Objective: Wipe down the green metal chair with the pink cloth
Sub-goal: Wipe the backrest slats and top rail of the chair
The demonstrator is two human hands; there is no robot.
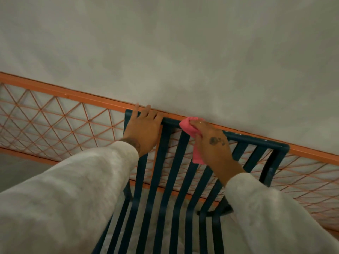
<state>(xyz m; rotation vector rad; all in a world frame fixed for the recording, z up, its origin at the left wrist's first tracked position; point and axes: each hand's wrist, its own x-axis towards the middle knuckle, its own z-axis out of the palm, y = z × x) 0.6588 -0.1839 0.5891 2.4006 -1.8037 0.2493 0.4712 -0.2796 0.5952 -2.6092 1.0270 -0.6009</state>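
Observation:
The dark green metal chair (176, 173) fills the lower middle of the view, its slatted back rising to a top rail against an orange railing. My left hand (145, 129) grips the left end of the chair's top rail, fingers curled over it. My right hand (211, 142) is shut on the pink cloth (190, 125), which is bunched and pressed onto the top rail near its middle. A tail of the cloth hangs down below my palm. Both arms wear pale grey sleeves.
An orange metal railing (73, 96) with a diamond wire mesh (45, 121) runs diagonally just behind the chair. Beyond it lies a pale grey concrete surface (183, 52). The chair's right corner (282, 147) touches or nearly touches the railing.

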